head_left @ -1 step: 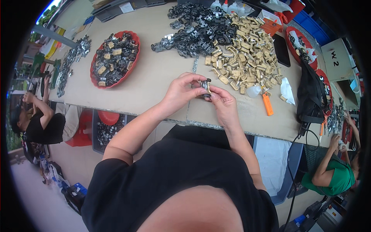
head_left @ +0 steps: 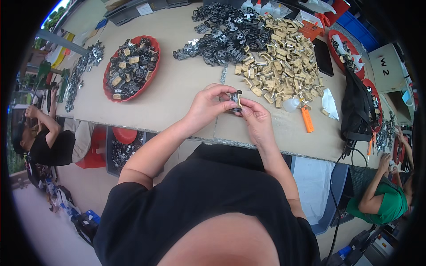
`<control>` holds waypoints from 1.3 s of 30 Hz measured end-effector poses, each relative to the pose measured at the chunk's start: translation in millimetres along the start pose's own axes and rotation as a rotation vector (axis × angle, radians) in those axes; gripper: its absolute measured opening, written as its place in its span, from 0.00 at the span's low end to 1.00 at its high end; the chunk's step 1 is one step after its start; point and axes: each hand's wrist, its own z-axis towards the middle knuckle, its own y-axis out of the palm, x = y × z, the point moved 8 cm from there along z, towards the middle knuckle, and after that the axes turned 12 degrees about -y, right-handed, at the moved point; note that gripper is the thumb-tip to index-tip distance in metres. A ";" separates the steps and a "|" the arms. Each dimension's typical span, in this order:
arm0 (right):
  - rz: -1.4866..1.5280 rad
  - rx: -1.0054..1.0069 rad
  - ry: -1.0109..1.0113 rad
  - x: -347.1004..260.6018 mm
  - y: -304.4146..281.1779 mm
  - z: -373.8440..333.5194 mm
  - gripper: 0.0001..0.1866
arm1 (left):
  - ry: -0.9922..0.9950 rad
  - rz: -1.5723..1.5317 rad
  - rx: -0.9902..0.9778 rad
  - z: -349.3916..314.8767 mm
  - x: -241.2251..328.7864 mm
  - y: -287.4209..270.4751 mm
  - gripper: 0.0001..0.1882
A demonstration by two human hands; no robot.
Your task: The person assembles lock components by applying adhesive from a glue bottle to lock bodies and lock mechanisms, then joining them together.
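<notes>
Both my hands meet over the table's near edge, around a small toy car chassis (head_left: 235, 100) with black wheels and a cream-gold part on its right side. My left hand (head_left: 205, 107) pinches it from the left between thumb and fingers. From the right, the thumb and index finger of my right hand (head_left: 259, 123) close on its lower right side. Fingertips cover part of it. Beyond my hands lie a heap of black wheeled chassis (head_left: 224, 37) and, to its right, a heap of cream-gold parts (head_left: 286, 62).
At left stands a red scalloped bowl (head_left: 151, 82) of chassis with gold parts. Right of my hands lie an orange tool (head_left: 307, 119), a small white bottle (head_left: 291, 104), white paper (head_left: 329, 105), a dark phone (head_left: 323, 57) and a black bag (head_left: 356, 104). Co-workers sit on both sides.
</notes>
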 end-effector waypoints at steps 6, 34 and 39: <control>0.033 -0.037 0.038 3.5 0.9 -0.1 0.12 | -0.072 0.109 0.059 -4.4 4.6 1.3 0.14; -0.002 -0.026 0.039 -2.3 9.8 2.3 0.15 | -0.116 -0.021 0.077 -11.8 3.6 -3.7 0.14; 0.010 -0.077 0.119 4.8 11.4 2.0 0.19 | -0.084 0.008 0.055 -14.0 7.3 -4.0 0.14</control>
